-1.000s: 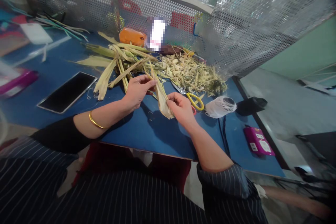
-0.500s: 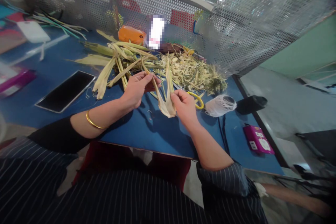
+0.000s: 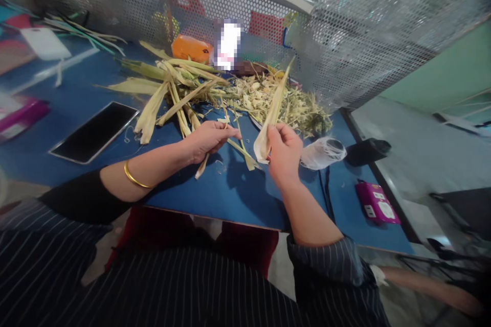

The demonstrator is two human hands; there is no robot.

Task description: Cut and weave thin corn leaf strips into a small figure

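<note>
My right hand (image 3: 283,152) is closed on a long pale leaf strip (image 3: 273,110), held upright with its tip pointing away from me. My left hand (image 3: 209,139) pinches thinner strips (image 3: 238,147) that lie across the blue table (image 3: 215,194) between the two hands. Behind my hands is a bundle of long dried leaves (image 3: 169,94), and to its right a heap of leaf trimmings (image 3: 282,102). A spool of white thread (image 3: 322,153) lies just right of my right hand.
A black phone (image 3: 94,132) lies at the left. An orange box (image 3: 192,50) sits at the back by the perforated metal screen (image 3: 345,25). A pink device (image 3: 378,203) and a black object (image 3: 366,152) lie at the right, a pink case (image 3: 21,117) at far left.
The leaf has split: my right hand lifted one wide strip up and to the right, while my left hand lowered to the table with the thinner strips.
</note>
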